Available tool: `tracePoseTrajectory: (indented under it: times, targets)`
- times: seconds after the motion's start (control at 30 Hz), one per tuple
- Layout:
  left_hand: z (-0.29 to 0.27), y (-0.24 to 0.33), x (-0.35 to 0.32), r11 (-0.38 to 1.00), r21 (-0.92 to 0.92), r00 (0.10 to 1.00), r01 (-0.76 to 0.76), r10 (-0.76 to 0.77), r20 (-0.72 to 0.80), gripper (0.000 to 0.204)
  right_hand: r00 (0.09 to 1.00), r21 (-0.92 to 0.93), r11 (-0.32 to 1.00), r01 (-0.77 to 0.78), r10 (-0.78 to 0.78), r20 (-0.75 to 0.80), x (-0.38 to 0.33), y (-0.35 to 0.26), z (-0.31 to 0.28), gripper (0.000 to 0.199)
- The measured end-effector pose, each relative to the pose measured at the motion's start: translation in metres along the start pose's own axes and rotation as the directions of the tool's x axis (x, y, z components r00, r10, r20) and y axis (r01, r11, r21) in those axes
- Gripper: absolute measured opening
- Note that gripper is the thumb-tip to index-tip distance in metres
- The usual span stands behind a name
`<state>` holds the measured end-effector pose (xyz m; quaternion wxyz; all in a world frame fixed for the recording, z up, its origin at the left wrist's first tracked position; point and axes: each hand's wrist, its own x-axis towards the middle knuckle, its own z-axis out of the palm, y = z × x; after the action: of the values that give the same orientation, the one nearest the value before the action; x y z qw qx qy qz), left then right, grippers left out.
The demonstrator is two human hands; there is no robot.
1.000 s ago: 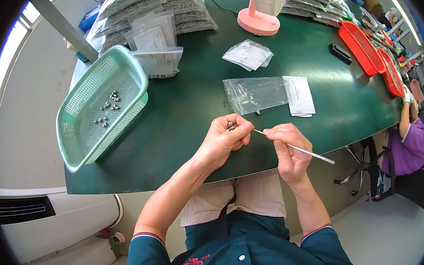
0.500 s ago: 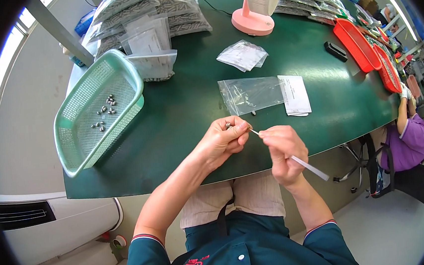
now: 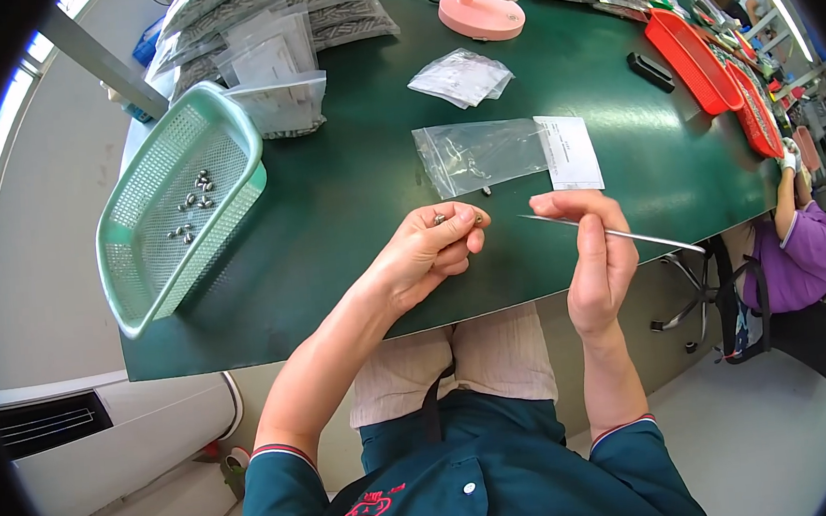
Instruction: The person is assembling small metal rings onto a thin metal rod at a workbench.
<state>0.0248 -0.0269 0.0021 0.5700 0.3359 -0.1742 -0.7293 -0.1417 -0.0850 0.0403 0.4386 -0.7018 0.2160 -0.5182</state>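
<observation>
A thin metal rod (image 3: 615, 233), straight and shiny, is pinched between the thumb and fingers of the right hand (image 3: 599, 258), its tip aimed leftward. Just apart from that tip, small rounded metal pieces (image 3: 458, 219) are gripped by the curled fingers of the left hand (image 3: 429, 257), above the smooth green counter (image 3: 331, 197). Beyond the hands, a clear, crinkled plastic bag (image 3: 480, 154) is laid flat beside a white paper slip (image 3: 570, 152). Further left, similar metal pieces are scattered in a mint-green perforated plastic basket (image 3: 147, 269).
</observation>
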Motion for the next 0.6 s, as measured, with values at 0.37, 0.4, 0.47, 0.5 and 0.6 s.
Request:
tracePoseTrajectory:
  times: [0.37,0.4,0.47,0.5,0.6]
  targets:
    - [-0.002,-0.001,-0.003,0.998,-0.005,0.988,0.058,-0.056,0.147,0.019,0.855,-0.103,0.920,-0.379,0.391,0.341,0.012,0.014,0.012,0.011]
    - [-0.002,-0.002,-0.003,0.998,-0.005,0.989,0.058,-0.057,0.134,0.020,0.853,-0.080,0.912,-0.402,0.405,0.329,0.012,0.012,0.012,0.010]
    - [-0.004,-0.003,-0.003,0.998,-0.009,0.991,0.060,-0.058,0.118,0.020,0.848,-0.094,0.905,-0.416,0.423,0.319,0.011,0.009,0.014,0.010]
    - [-0.005,-0.003,-0.003,0.998,-0.007,0.993,0.056,-0.055,0.108,0.020,0.844,-0.105,0.898,-0.428,0.438,0.309,0.011,0.007,0.014,0.009]
    - [-0.006,-0.006,-0.001,0.998,-0.018,0.993,0.056,-0.054,0.109,0.022,0.855,-0.189,0.896,-0.401,0.441,0.275,0.008,-0.002,0.012,0.008]
